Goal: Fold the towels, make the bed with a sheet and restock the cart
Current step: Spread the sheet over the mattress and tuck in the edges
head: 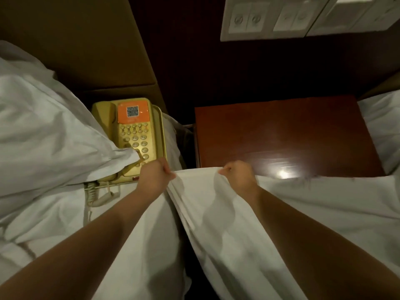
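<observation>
View from above, looking down a person's two bare forearms in a dim hotel room.

On the left, a bed (43,213) with rumpled white bedding and a large white pillow (54,137) in front of a brown headboard (75,40). In the centre and to the right, a white sheet (216,224) hangs in long folds in the gap beside that bed, below the hands. Beyond it stands a dark red wooden bedside bench (281,131), with the corner of a second bed (381,131) at the far right. A white switch panel (249,20) is on the wall above. A yellow phone (134,135) with an orange label lies on the left bed's bedding, its lower corner tucked under the pillow.

The left hand (152,177) and right hand (238,176) are both closed tight, fingers (166,168) curled round the sheet's bunched top edge, which runs left to right between them. The sheet's long axis runs from the hands back toward the person, and the held edge faces the bench and wall.

Likely risks: the left hand is just beside the phone and its coiled cord (92,191), so swinging the sheet over the bed could snag them and drag them off. The loose lower part may trail on the floor. An uneven hold on the bunched edge could lay the sheet crooked.
</observation>
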`<state>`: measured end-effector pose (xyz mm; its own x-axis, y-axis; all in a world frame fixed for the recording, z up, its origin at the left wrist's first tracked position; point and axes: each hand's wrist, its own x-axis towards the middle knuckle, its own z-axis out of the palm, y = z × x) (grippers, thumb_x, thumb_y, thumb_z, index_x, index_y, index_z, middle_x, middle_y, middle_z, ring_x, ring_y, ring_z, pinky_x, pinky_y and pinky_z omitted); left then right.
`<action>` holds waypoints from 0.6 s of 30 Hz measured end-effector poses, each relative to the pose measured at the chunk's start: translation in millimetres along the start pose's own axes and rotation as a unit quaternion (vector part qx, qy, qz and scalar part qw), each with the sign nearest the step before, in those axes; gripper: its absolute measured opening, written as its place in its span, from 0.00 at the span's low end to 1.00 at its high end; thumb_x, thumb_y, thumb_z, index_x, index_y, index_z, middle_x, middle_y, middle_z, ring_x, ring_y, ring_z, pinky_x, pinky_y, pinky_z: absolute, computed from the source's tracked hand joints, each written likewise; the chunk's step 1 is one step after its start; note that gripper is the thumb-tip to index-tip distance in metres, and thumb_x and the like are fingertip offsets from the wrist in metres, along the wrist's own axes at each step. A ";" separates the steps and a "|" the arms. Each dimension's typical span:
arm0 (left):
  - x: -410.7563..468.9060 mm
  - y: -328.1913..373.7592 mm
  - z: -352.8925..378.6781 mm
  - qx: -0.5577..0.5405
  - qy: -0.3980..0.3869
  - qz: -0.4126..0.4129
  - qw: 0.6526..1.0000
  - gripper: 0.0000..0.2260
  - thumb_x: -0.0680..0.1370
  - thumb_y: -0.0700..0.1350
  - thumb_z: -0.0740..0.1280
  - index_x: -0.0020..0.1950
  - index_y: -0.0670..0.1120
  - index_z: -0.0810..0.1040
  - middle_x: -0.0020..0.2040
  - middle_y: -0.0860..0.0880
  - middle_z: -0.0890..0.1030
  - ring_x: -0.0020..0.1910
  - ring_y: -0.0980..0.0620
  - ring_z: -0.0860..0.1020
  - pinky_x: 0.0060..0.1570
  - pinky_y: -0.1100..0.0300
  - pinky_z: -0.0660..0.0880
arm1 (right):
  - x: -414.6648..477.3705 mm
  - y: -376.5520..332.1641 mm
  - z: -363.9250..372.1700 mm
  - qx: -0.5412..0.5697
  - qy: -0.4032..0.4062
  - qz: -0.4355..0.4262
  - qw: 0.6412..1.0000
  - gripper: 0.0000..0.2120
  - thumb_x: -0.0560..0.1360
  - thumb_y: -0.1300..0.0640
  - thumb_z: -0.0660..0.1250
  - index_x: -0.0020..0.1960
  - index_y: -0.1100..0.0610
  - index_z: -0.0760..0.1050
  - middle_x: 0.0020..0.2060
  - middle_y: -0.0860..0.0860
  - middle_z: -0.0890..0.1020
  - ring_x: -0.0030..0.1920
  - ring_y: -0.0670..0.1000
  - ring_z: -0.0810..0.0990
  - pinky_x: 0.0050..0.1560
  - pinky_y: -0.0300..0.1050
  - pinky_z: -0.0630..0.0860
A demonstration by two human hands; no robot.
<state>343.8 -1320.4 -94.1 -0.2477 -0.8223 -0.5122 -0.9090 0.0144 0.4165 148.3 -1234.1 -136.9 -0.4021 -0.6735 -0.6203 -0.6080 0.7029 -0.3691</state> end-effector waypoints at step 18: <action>-0.6 -1.3 42.9 0.101 0.037 0.075 0.991 0.04 0.80 0.34 0.57 0.53 0.41 0.67 0.35 0.49 0.70 0.37 0.48 0.75 0.28 0.62 0.60 | 16.7 -1.1 0.8 -0.098 0.029 -0.007 0.995 0.12 0.79 0.50 0.61 0.51 0.57 0.78 0.45 0.53 0.81 0.50 0.54 0.78 0.58 0.48 0.65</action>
<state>330.7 -1295.5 -126.6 -0.3663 -0.8420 -0.3961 -0.9145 0.2471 0.3203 142.8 -1245.9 -147.4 -0.4283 -0.6993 -0.5723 -0.7330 0.6393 -0.2325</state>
